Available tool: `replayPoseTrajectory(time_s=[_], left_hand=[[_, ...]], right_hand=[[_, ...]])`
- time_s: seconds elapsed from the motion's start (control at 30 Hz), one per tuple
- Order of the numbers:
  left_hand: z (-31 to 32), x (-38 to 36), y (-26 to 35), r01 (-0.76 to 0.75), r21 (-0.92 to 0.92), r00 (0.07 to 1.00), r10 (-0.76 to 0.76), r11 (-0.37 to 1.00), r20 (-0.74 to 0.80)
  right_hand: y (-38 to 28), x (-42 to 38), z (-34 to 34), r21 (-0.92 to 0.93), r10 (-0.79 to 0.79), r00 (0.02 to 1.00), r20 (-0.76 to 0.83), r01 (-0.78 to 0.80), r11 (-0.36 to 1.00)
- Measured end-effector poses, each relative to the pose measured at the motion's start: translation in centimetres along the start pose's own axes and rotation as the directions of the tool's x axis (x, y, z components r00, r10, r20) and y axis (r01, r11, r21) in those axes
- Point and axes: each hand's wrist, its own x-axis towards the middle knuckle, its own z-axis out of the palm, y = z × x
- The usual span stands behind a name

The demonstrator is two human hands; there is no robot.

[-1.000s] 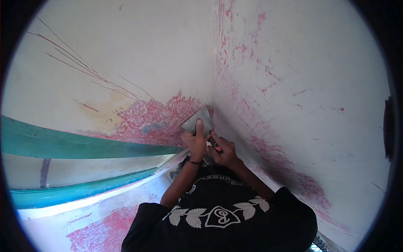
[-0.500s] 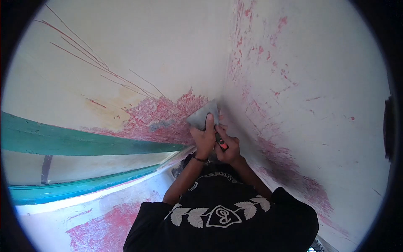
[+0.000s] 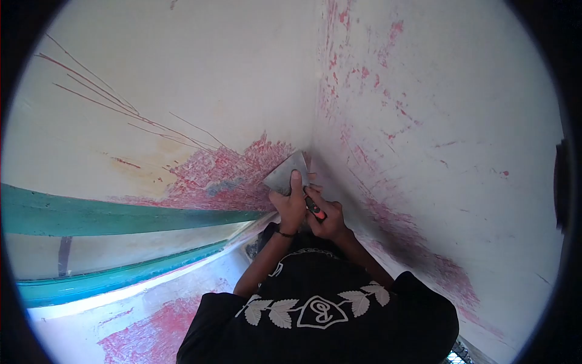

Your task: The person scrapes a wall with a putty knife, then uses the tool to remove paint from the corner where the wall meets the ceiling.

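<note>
A putty knife [image 3: 282,175] with a wide grey metal blade lies against the left wall, close to the corner, over scraped red patches. Its black and red handle is wrapped by my right hand [image 3: 329,221], fingers closed. Beside it, my left hand [image 3: 291,209] grips the blade near its base, with one finger stretched up along the metal. A dark band circles my left wrist. The blade's edge sits at the border of the red scraped area [image 3: 206,173] on the pale wall.
A green painted band [image 3: 121,212] runs along the left wall, with a second blue-green strip [image 3: 121,276] beyond it. On the right, the white wall [image 3: 473,109] carries red scrapes. Dark red lines [image 3: 115,100] cross the upper left wall.
The view has shifted slightly, so the walls sit further left and the left wall lower. Both hands keep hold of the putty knife, its blade still by the corner.
</note>
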Motion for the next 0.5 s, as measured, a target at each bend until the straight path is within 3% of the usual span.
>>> replayPoseTrajectory(time_s=[0.03, 0.1, 0.13, 0.33, 0.43, 0.5], left_hand=[[0.0, 0.2, 0.6, 0.053, -0.029, 0.998, -0.052, 0.998, 0.02], [-0.1, 0.2, 1.9, 0.173, -0.083, 0.984, -0.168, 0.981, 0.062], [-0.3, 0.0, 1.3, 0.164, -0.081, 0.986, -0.161, 0.983, 0.042], [-0.7, -0.2, 0.5, 0.166, -0.051, 0.986, -0.165, 0.985, 0.026], [-0.9, -0.4, 0.2, 0.191, -0.043, 0.982, -0.19, 0.981, 0.019], [-0.9, -0.4, -0.4, 0.188, -0.032, 0.982, -0.188, 0.982, 0.002]], right_hand=[[-0.4, 0.0, -0.1, -0.004, -0.022, 1.0, -0.007, 0.022, 1.0], [-1.2, -0.2, -0.6, 0.022, 0.115, 0.99, 0.081, -0.117, 0.993], [-1.2, 0.1, -0.9, 0.029, 0.169, 0.978, 0.119, -0.173, 0.984], [-1.0, -0.2, -0.6, 0.02, 0.017, 0.999, 0.05, -0.018, 1.0], [-0.2, -0.8, -0.7, 0.006, 0.111, 0.988, 0.104, -0.112, 0.994], [-0.6, -0.8, -0.8, 0.006, 0.077, 0.993, 0.091, -0.078, 0.997]])
